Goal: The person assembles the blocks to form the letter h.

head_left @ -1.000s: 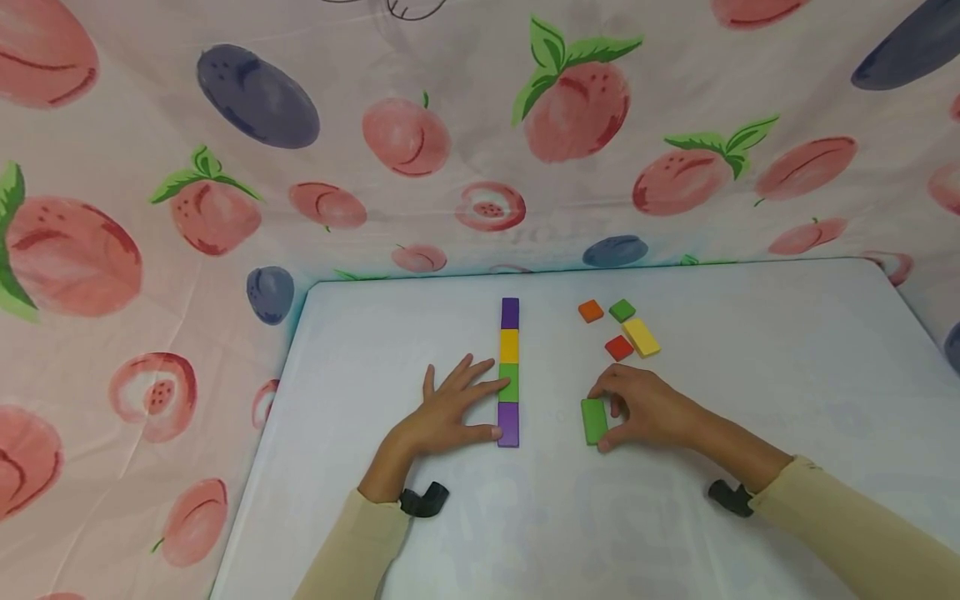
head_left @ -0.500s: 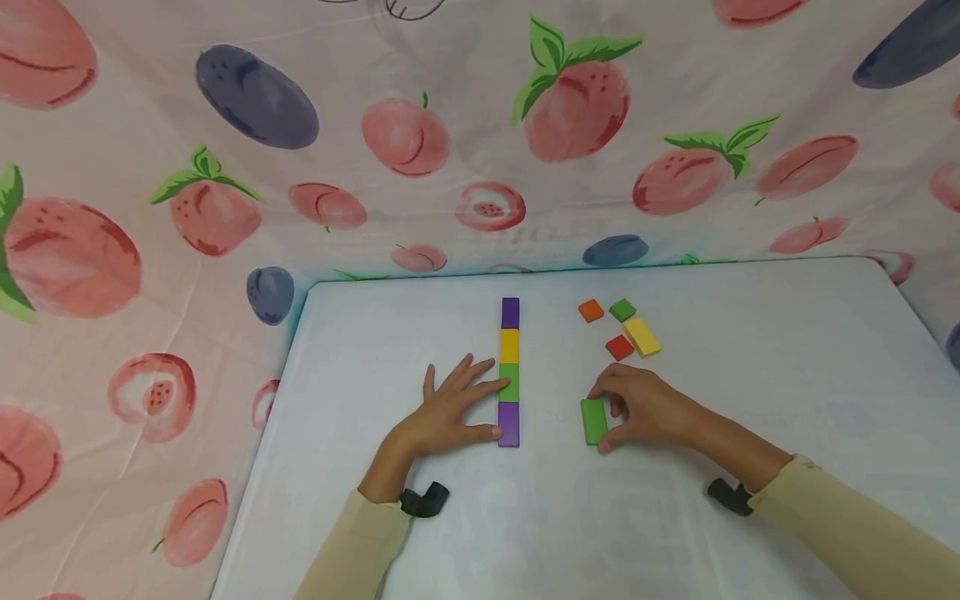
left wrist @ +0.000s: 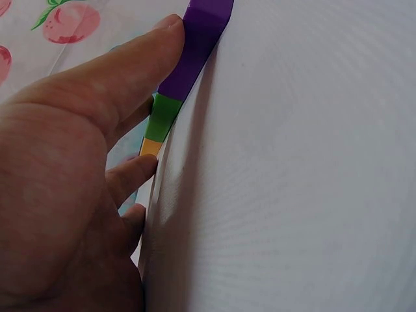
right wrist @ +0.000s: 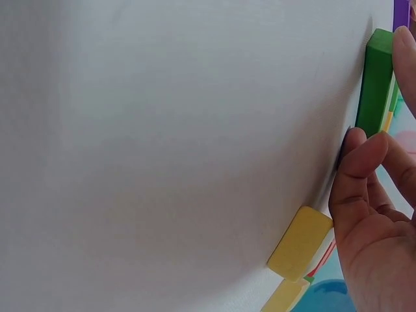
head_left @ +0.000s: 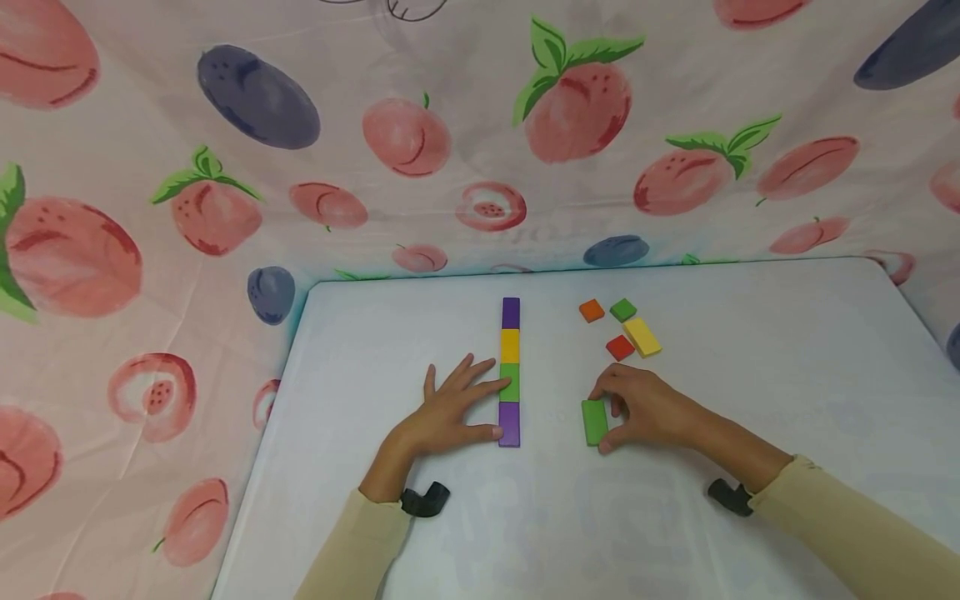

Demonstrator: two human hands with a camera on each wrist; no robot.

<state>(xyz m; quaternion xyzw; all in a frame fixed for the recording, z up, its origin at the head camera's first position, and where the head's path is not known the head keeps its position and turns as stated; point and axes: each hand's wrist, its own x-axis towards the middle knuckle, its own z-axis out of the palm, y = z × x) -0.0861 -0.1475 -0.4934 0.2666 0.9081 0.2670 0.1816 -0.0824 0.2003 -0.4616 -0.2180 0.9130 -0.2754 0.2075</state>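
A straight row of blocks runs away from me on the white table: a light purple block (head_left: 509,427) nearest, then a green block (head_left: 507,392), a yellow block (head_left: 510,346) and a dark purple block (head_left: 511,313). With fingers spread, my left hand (head_left: 442,417) touches the row from its left side; the thumb rests at the light purple block and the index finger on the row's green block. To the right of the row, my right hand (head_left: 648,408) pinches a separate green block (right wrist: 375,84) by its two ends, between thumb and fingers. This block is apart from the row.
Beyond my right hand lie several loose blocks: an orange block (head_left: 591,311), a small green block (head_left: 622,310), a red block (head_left: 619,347) and a yellow block (head_left: 642,337). The white table (head_left: 787,350) meets a fruit-patterned cloth (head_left: 315,167) at its back and left edges.
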